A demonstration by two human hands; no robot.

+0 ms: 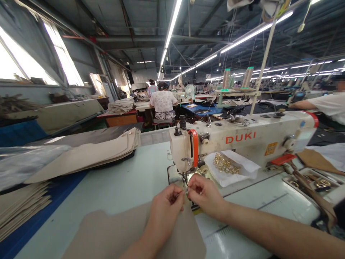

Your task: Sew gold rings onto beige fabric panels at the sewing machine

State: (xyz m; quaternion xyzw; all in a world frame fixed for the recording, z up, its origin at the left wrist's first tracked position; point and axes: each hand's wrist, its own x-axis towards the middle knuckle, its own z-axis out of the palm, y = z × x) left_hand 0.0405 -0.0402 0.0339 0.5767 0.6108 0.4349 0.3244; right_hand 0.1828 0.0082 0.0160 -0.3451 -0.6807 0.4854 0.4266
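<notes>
Just in front of the needle area of a white sewing machine [215, 140], both my hands come close together. My left hand [168, 205] is closed in a pinch over a beige fabric panel [115, 233], which spreads across the table beneath it. Fingertips of my right hand [203, 194] are pinched too, right beside the left ones. Whatever small thing lies between the fingers is too hidden to name. Behind my right hand, gold metal rings [225, 164] lie heaped on white paper [249, 169] against the machine.
Stacked beige panels [107, 147] lie at the left, with more layers [24, 205] below them. A tray [312, 180] with gold hardware stands at the right. Thread cones [225, 80] rise behind the machine. One person [163, 100] sits ahead; another person's sleeve [332, 106] shows at right.
</notes>
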